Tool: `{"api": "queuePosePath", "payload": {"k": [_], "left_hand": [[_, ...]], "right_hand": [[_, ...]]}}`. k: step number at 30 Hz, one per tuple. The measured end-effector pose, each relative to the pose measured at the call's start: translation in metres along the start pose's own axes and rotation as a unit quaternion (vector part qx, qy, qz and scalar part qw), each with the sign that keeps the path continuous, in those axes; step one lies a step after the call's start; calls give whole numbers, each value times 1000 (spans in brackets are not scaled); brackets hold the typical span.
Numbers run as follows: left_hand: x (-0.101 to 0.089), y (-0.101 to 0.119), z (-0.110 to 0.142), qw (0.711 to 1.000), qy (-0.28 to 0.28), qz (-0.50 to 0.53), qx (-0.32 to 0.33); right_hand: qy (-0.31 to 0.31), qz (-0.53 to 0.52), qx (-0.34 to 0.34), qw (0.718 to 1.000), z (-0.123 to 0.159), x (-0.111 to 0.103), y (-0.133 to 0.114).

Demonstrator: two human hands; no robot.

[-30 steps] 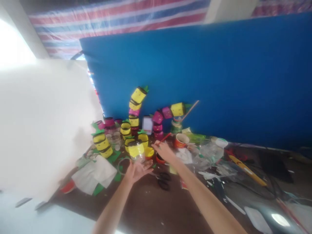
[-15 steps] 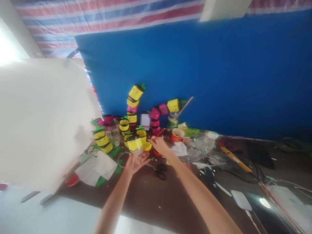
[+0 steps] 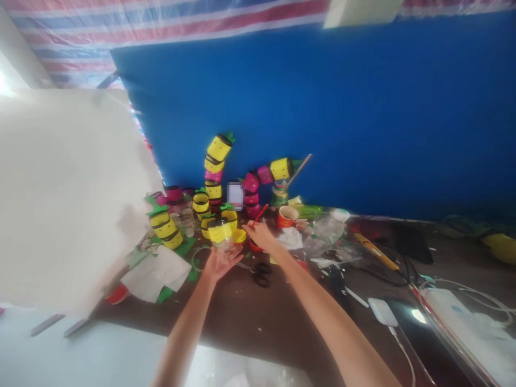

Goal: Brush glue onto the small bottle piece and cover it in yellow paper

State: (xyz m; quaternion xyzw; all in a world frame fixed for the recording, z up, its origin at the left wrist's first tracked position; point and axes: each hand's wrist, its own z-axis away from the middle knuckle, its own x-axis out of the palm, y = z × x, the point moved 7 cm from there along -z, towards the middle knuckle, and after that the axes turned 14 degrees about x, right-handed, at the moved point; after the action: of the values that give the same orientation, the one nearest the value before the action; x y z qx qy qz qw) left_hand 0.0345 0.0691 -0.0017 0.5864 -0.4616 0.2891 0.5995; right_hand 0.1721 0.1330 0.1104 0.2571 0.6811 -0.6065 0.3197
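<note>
My left hand is palm up with its fingers spread, supporting a clear plastic cup with a yellow-coloured part. My right hand pinches a slim red-handled brush, its handle pointing up and to the right; the brush's tip is too small to make out. A shallow yellow dish lies between the two hands. Just below them, dark-handled scissors rest on the brown table.
Yellow and magenta banded cups stand at the back left, some stacked into leaning columns against a blue board. A red cup, white papers, a yellow-handled tool and cables surround the work.
The whole view has shifted slightly, so things appear a little further left and higher. Both hands keep nearly the same hold on the cup and the brush.
</note>
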Motion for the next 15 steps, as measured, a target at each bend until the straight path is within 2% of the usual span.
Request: {"api": "queuePosePath", "payload": {"k": [7,11,15], "left_hand": [[0,0,0,1000,7,-1,2],[-2,-1,3,1000,16,-1,2],[-11,-1,5,995,93,-11,45]], "right_hand": [[29,-82,18,996,0,-4,4],[107,-166,49,979,14,-24,18],[190,-269,81,941,46,-47,43]]}}
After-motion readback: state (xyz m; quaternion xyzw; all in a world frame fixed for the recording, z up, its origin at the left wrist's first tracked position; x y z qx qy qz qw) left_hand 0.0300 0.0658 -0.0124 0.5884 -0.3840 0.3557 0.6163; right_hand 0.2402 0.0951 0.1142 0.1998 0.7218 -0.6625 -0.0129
